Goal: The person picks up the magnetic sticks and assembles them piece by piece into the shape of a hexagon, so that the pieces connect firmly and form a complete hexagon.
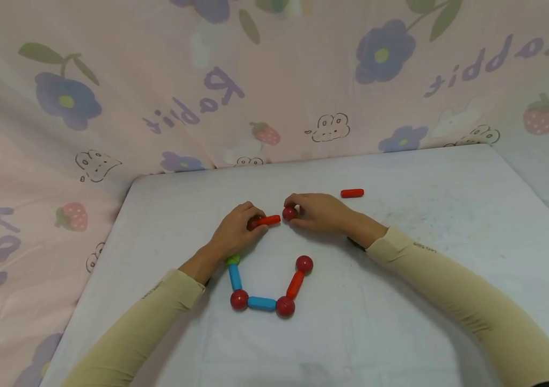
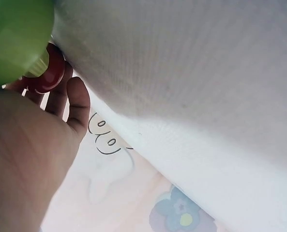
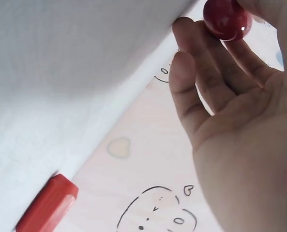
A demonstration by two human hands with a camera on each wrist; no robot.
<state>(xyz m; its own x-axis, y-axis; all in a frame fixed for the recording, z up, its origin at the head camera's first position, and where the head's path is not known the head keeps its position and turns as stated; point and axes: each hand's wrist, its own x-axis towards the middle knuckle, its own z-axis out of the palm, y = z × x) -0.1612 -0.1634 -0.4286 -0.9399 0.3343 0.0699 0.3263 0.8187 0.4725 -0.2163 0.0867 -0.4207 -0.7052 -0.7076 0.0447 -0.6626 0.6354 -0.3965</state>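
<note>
My left hand [image 1: 238, 230] pinches a dark red ball [image 1: 254, 222] that has a red rod [image 1: 269, 220] on its right side. The rod's free end points at a second red ball [image 1: 289, 214], with a small gap between them. That ball sits between the thumb and fingers of my right hand [image 1: 323, 213]; the right wrist view shows it as a glossy red ball [image 3: 227, 19] at the fingertips. Close to the left wrist camera, a large green ball [image 2: 17, 38] covers part of the left hand and of its red ball [image 2: 53, 75].
Nearer me lies a joined chain: green ball [image 1: 232, 259], blue rod [image 1: 235, 277], red ball [image 1: 239, 300], blue rod [image 1: 262, 303], red ball [image 1: 285, 306], red rod [image 1: 295, 285], red ball [image 1: 304, 264]. A loose red rod [image 1: 352, 193] lies beyond my right hand on the white table [image 1: 376, 333].
</note>
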